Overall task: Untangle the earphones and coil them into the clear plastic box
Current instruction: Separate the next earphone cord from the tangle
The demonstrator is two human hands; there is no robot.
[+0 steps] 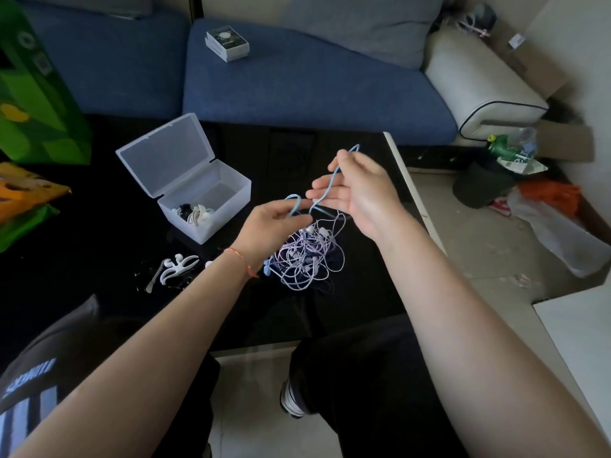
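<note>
We hold a light blue cable (325, 190) between both hands above the black desk (99, 226). Our left hand (274, 223) pinches a loop of it between thumb and fingertips, fingers (299, 219) drawn narrow around the strand. Our right hand (357, 190) sits higher and farther out; its thumb and forefinger grip the cable near its upper end, which pokes up past the fingertips, while the other fingers (319, 193) stretch out relaxed toward the left hand. The cable runs in an S-shaped curve from the right fingers down to the left fingers.

Just below both sets of fingers, the tangled earphones (305, 256) lie in a lilac and white heap on the desk, and the blue cable drops into that heap. To the left of our left fingers stands the clear plastic box (205, 200), lid open and tilted back, with a few coiled white and dark earphones at its bottom. Nearer us than the box, left of the left wrist, white ear hooks (175, 267) lie on the desk. Beyond the fingers, a blue sofa (297, 84) carries a small box (227, 43).
</note>
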